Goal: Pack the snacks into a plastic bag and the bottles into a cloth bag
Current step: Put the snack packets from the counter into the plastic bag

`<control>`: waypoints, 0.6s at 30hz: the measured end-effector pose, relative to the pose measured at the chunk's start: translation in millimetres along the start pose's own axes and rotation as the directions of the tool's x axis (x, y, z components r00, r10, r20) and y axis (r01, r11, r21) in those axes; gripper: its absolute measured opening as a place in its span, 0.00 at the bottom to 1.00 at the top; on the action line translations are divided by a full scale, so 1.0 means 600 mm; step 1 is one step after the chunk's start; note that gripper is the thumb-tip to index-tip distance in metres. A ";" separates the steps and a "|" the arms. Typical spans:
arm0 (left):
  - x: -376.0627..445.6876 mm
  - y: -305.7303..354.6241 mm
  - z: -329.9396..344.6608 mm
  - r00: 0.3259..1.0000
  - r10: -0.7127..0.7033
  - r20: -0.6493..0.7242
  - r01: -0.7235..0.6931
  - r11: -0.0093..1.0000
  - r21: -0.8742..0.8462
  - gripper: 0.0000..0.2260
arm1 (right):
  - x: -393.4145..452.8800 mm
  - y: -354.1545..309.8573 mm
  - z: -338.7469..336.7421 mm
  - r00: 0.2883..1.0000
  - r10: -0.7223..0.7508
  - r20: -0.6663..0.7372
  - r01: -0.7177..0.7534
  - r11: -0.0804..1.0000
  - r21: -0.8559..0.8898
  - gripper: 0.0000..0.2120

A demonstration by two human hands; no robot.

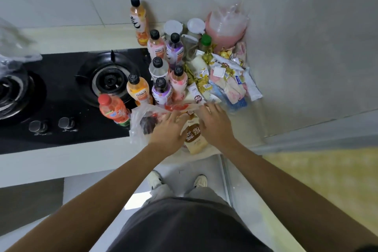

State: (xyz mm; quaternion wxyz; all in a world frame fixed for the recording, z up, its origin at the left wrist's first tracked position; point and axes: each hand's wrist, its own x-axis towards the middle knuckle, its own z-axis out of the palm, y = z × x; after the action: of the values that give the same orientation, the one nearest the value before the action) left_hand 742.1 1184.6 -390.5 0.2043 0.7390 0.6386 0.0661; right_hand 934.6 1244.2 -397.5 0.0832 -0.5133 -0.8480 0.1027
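A clear plastic bag (136, 127) lies on the counter's front edge with dark and red snack packs inside. A cream and brown snack packet (193, 135) lies between my hands at the bag's mouth. My left hand (167, 132) rests on the bag with fingers stretched forward. My right hand (214, 122) lies flat beside the packet, fingers reaching to the bag's upper rim. Several drink bottles (161, 71) stand behind, and a red-capped orange bottle (112, 109) stands at the left. A heap of wrapped snacks (225, 75) lies at the right.
A black gas hob (61, 92) with two burners fills the left of the counter. Lidded jars (173, 26) and a pink stack of plastic bowls (227, 26) stand in the back corner by the wall. A crumpled clear bag (14, 47) sits far left.
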 end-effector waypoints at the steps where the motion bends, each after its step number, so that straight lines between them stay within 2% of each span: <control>1: 0.018 0.009 -0.007 1.000 0.030 -0.002 -0.030 1.000 0.001 0.22 | 0.010 0.013 -0.009 0.999 0.022 -0.036 -0.023 1.000 -0.017 0.17; 3: 0.055 0.030 -0.019 0.998 0.060 0.014 -0.060 0.998 0.001 0.23 | 0.033 0.049 -0.022 0.993 0.101 -0.066 -0.106 0.991 -0.076 0.18; 7: 0.125 0.070 -0.023 0.996 0.044 0.075 -0.042 0.999 -0.022 0.28 | 0.068 0.129 -0.048 0.957 0.286 -0.041 -0.289 0.941 -0.176 0.22; 11: 0.210 0.108 -0.017 0.995 0.005 0.102 -0.006 1.000 0.005 0.24 | 0.107 0.199 -0.069 0.918 0.396 -0.035 -0.392 0.888 -0.242 0.29; 13: 0.251 0.122 -0.003 0.991 -0.037 0.126 0.037 0.999 0.003 0.23 | 0.121 0.224 -0.063 0.902 0.432 0.019 -0.419 0.884 -0.207 0.32; 15: 0.286 0.126 0.018 0.980 -0.102 0.169 0.104 0.995 0.000 0.22 | 0.131 0.235 -0.053 0.886 0.459 0.065 -0.453 0.887 -0.088 0.34; 18: 0.325 0.125 0.053 0.967 -0.161 0.197 0.157 0.987 0.035 0.24 | 0.146 0.245 -0.041 0.852 0.517 0.078 -0.520 0.854 0.010 0.37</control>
State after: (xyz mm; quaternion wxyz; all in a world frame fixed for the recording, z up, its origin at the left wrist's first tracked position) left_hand 856.5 1359.3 -421.9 0.2646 0.6903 0.6727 -0.0307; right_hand 1026.2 1390.5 -408.9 0.0297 -0.7174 -0.6790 0.1529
